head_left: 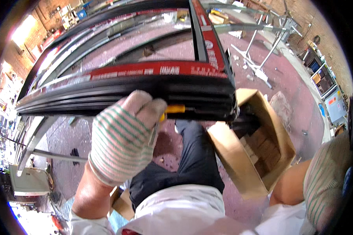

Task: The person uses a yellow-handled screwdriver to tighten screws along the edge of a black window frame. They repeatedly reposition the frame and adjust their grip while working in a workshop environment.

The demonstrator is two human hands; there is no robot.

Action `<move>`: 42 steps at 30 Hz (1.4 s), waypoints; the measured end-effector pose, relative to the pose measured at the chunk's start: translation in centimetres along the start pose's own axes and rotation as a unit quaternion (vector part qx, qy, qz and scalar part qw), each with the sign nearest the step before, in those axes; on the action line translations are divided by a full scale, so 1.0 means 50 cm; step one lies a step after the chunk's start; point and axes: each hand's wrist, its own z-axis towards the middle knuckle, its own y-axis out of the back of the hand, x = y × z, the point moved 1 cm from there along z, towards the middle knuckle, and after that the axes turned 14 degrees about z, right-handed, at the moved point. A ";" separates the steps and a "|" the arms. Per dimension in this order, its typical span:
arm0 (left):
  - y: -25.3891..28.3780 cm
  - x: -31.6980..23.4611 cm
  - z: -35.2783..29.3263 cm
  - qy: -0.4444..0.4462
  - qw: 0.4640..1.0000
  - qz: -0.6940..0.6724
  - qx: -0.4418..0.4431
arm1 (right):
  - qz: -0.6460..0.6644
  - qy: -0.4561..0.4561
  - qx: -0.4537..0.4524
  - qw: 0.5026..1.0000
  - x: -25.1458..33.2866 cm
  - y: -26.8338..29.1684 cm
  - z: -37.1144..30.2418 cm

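Black window frame (145, 88), red-striped protective film on its upper face, lies across metal trestles above the red floor (290, 78). Cardboard box (259, 145), open, sits just right of the frame's corner, small brown packets inside. Left hand (123, 137), in striped knit glove, closed grip on a yellow-handled tool (172, 110) pressed against the frame's near edge. Right hand (327, 180), gloved, at the picture's rim; its grip cannot be told.
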 end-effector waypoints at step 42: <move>0.000 0.005 0.012 0.184 0.955 -0.222 0.072 | 0.275 -0.045 0.299 0.913 0.144 -0.416 -0.342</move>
